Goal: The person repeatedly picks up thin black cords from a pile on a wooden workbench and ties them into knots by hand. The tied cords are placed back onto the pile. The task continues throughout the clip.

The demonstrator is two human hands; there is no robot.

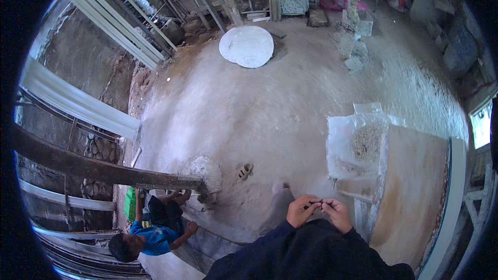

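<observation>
Close together in front of my dark top, my left hand (302, 211) and my right hand (337, 214) meet at the fingertips. Both are closed in a pinch on a small dark object (318, 204), too small to name. My fingers cover most of it. To the right of my hands stands a broad brown board (412, 184), apart from them. Below and left of my hands, part of my leg (280, 207) shows.
At lower left a person in a blue shirt (158, 239) sits near a thick wooden beam (104, 168) and a green container (129, 205). A sandal (245, 171) lies on the dusty floor. Farther off are a round white slab (246, 46) and a whitish sheet (340, 145) with rubble.
</observation>
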